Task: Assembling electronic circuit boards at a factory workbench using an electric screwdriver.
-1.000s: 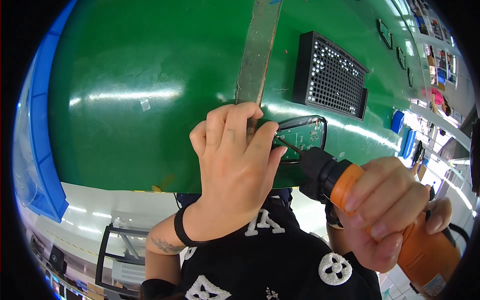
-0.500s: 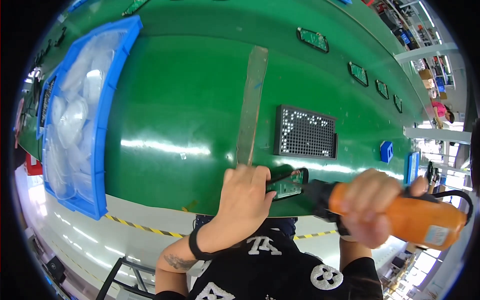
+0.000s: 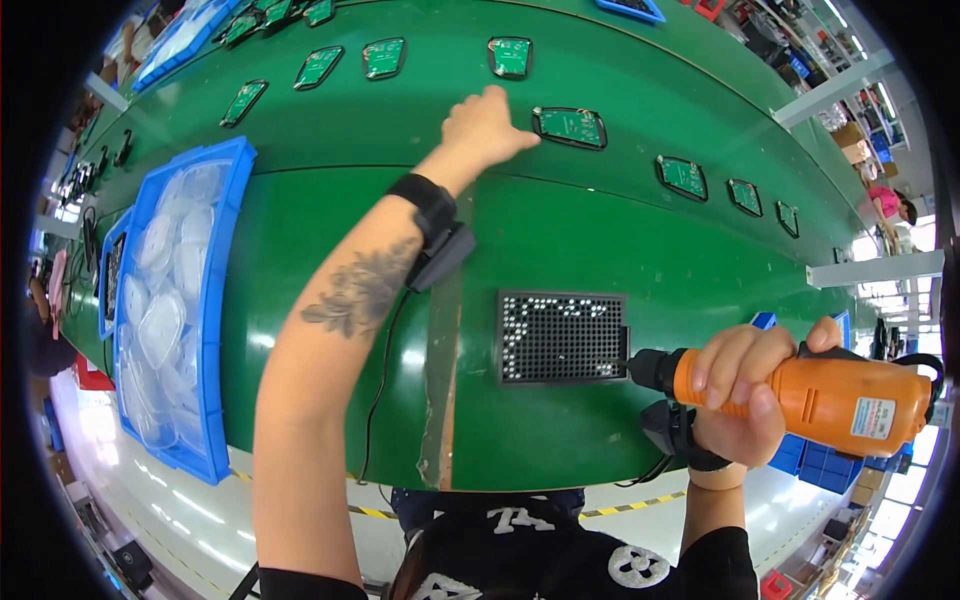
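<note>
My left hand (image 3: 485,130) reaches out over the far part of the green table, fingers apart and thumb stretched out. Its thumb tip is at the left edge of a green circuit board in a black frame (image 3: 570,127); whether they touch I cannot tell. Another framed board (image 3: 510,57) lies just beyond the fingers. My right hand (image 3: 745,390) is wrapped round an orange electric screwdriver (image 3: 845,405), held level with its black nose pointing left. That nose is by the right edge of a black perforated screw tray (image 3: 560,340), which is partly filled with small pale screws.
On the left stands a blue bin (image 3: 225,300) of clear plastic pieces. More framed boards (image 3: 682,177) lie in a row across the far table (image 3: 330,210). A black cable (image 3: 380,385) hangs from my left wrist. Blue boxes (image 3: 825,465) stand at the right.
My left hand has moved from a board at the near edge to the far boards. That near board no longer shows there. The screwdriver has shifted to beside the screw tray, and the view has tilted.
</note>
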A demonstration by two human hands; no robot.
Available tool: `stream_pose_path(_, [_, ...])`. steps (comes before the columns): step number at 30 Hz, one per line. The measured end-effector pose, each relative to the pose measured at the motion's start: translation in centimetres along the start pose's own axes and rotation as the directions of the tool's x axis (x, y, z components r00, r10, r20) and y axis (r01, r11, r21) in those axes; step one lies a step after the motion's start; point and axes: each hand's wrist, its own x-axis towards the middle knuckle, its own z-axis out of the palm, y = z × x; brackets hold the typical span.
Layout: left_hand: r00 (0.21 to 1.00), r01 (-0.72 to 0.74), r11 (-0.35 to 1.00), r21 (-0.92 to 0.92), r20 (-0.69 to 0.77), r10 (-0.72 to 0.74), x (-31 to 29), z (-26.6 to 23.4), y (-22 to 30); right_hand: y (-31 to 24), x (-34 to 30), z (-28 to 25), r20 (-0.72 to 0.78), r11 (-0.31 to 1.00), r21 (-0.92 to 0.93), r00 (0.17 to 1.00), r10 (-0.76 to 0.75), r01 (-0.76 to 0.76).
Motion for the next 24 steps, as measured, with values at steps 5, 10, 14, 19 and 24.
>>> stream_pose_path(5, [0.824, -0.444, 0.854, 0.272, -0.25, 0.508, 1.1, 5.6, 1.8, 0.8, 0.3, -0.5, -0.042, 0.999, -0.001, 0.998, 0.039, -0.039])
stream_pose_path(10, [0.873, -0.485, 0.867, 0.115, 0.116, 0.473, 1.5, 2.8, 2.8, 2.4, 0.9, -1.0, -0.009, 0.999, -0.043, 1.0, -0.02, 0.02])
stream_pose_path(14, [0.803, -0.596, 0.795, 0.113, 0.069, 0.592, -1.8, -1.0, 2.3, 4.2, 1.7, -1.7, 0.039, 0.998, -0.022, 0.998, -0.05, 0.051])
stream_pose_path(19, [0.791, -0.604, 0.791, -0.097, 0.052, 0.61, -15.1, -8.9, 4.2, 5.2, 1.5, -2.3, 0.021, 0.998, -0.047, 0.999, -0.036, 0.037])
stream_pose_path(24, [0.755, -0.51, 0.829, -0.229, 0.343, 0.559, -27.1, -8.9, 3.8, 5.4, 1.7, -2.3, 0.042, 0.996, -0.079, 0.999, -0.034, 0.037])
